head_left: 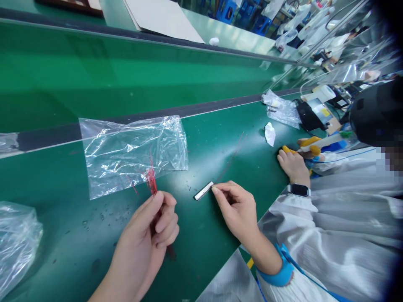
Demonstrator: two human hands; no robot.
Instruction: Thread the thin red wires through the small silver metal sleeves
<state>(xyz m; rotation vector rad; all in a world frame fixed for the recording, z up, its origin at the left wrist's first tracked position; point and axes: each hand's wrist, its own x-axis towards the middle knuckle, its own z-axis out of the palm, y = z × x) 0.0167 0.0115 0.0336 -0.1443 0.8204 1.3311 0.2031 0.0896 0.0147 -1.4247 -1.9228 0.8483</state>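
Observation:
My left hand [151, 233] is closed around a bundle of thin red wires [151, 182], whose loose ends stick up past the thumb. Some red also shows below the curled fingers. My right hand [237, 207] wears a blue wrist strap [273, 268] and has thumb and forefinger pinched together at the right end of a small white and black strip [203, 191] on the bench. From these fingertips a single thin red wire [231, 159] runs up and right. Whether the fingertips grip the wire, the strip or both is too small to tell.
A clear plastic bag [135, 153] lies beyond my left hand, another [19, 247] at far left. To the right, a co-worker's hand [294, 167] rests by a yellow-handled tool [310, 147]. White crumpled paper [270, 134] lies near it. A raised green ledge [126, 79] runs behind the bench.

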